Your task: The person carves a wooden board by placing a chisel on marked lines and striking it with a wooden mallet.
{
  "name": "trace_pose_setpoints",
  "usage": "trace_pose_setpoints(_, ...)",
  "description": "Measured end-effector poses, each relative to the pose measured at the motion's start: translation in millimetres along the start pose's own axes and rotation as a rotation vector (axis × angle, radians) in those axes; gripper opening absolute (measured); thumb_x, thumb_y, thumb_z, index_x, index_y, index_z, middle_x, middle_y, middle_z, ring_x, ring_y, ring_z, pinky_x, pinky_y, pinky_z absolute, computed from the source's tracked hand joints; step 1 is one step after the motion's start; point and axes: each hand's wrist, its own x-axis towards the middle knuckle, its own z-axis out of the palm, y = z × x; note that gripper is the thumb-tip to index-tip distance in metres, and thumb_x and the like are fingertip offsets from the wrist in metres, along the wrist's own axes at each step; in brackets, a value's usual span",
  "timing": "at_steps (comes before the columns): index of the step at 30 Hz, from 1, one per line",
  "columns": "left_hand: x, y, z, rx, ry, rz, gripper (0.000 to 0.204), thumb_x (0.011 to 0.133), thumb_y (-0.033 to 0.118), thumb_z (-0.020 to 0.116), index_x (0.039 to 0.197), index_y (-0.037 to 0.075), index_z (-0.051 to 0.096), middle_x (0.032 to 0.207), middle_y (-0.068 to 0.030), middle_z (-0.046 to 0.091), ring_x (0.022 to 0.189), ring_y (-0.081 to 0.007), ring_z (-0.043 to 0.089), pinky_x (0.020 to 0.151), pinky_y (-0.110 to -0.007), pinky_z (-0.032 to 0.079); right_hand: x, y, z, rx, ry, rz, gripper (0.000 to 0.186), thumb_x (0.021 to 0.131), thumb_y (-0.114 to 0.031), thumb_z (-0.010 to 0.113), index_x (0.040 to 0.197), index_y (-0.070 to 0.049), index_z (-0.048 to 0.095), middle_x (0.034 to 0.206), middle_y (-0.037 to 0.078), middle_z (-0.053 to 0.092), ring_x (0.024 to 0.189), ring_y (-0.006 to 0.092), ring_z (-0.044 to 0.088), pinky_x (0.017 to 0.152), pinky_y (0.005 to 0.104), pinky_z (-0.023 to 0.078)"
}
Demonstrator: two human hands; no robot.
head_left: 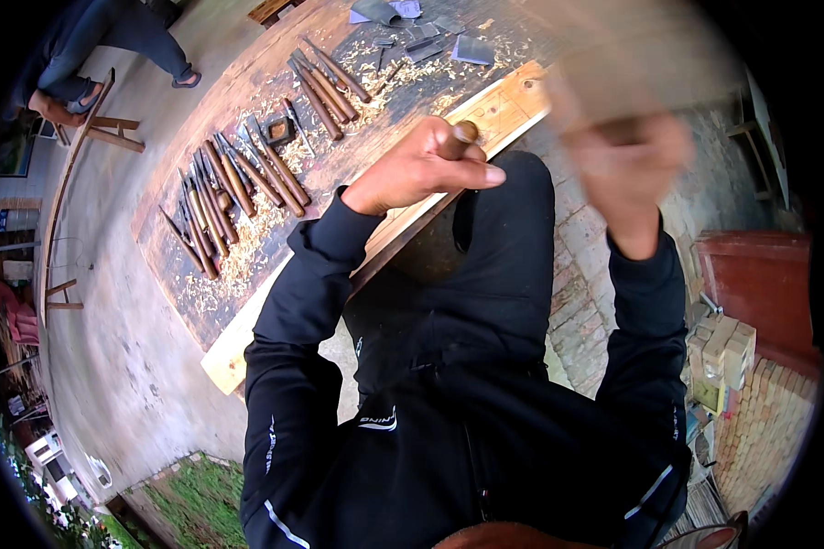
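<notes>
My left hand (pixel 419 165) is closed around the round wooden handle (pixel 460 137) of an upright tool over a pale plank (pixel 513 96); the tool's lower end is hidden. My right hand (pixel 627 178), smeared by motion, grips a blurred wooden mallet (pixel 636 64) raised at the right. Several wooden-handled carving tools (pixel 206 215) lie in groups on the worn workbench (pixel 169 293) among pale shavings, with a small dark square block (pixel 277 131) between the groups. Grey sheet pieces (pixel 474 50) lie toward the bench's far end.
A person's legs (pixel 133 37) and hand (pixel 55 108) are at a long wooden bench (pixel 69 197) at upper left. A red board (pixel 755 297) and stacked bricks (pixel 751 430) stand at right. Concrete floor (pixel 124 366) and a grass patch (pixel 192 503) are at lower left.
</notes>
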Motion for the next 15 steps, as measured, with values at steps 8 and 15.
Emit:
trace_pose_setpoints(8, -1, 11, -8, 0.041, -0.218, -0.166, 0.051, 0.091, 0.014, 0.078, 0.059, 0.007, 0.038, 0.062, 0.0042, 0.039, 0.059, -0.0053, 0.031, 0.055, -0.029, 0.026, 3, 7, -39, 0.221, 0.114, -0.026, 0.041, 0.084, 0.005, 0.073, 0.124, 0.003, 0.069, 0.12, 0.012, 0.074, 0.108, 0.0194, 0.072, 0.094, 0.0342, 0.056)
trace_pose_setpoints(15, -2, 15, 2, 0.075, -0.123, -0.26, 0.05, 0.089, 0.015, 0.081, 0.059, 0.01, 0.042, 0.064, 0.0066, 0.043, 0.061, -0.0034, 0.038, 0.056, -0.028, 0.028, -25, 11, 8, -0.292, -0.019, -0.111, 0.067, 0.063, 0.01, 0.073, 0.128, -0.006, 0.071, 0.12, 0.013, 0.074, 0.102, 0.0288, 0.073, 0.088, 0.0354, 0.057)
